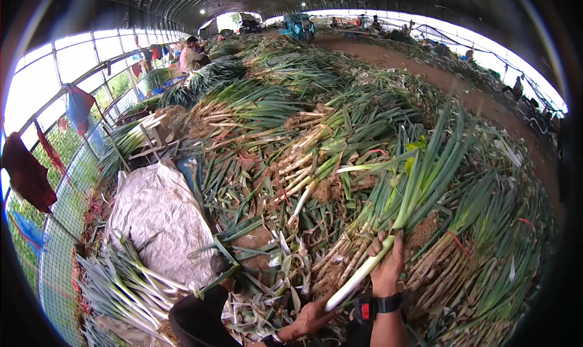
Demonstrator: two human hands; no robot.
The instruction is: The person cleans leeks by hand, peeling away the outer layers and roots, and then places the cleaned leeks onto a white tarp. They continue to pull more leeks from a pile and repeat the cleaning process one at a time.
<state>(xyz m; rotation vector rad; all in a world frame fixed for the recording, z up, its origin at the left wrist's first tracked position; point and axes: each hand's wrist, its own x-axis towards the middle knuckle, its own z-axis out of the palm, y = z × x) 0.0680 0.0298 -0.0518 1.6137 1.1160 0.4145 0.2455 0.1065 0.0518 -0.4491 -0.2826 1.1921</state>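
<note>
A long green onion (364, 271) with a white stalk and spreading green leaves is held slantwise between my hands. My right hand (387, 263) wraps round it where the white turns green. The fingers of my left hand (311, 316) are closed at its white lower end; exactly how they grip it is partly hidden. Its leaves reach up and right over bundled green onions (458, 247) with brown, rooty stalks. At lower left, cleaned green onions (124, 289) with bare white stalks lie beside a white woven sheet (161, 216).
Heaps of green onions (261, 107) stretch back through a long arched tunnel. Stripped leaves litter the ground around me. Mesh fencing (70, 250) with hanging cloths runs along the left. Farther off, a person (191, 56) sits among the heaps, and a blue vehicle (297, 27) stands behind.
</note>
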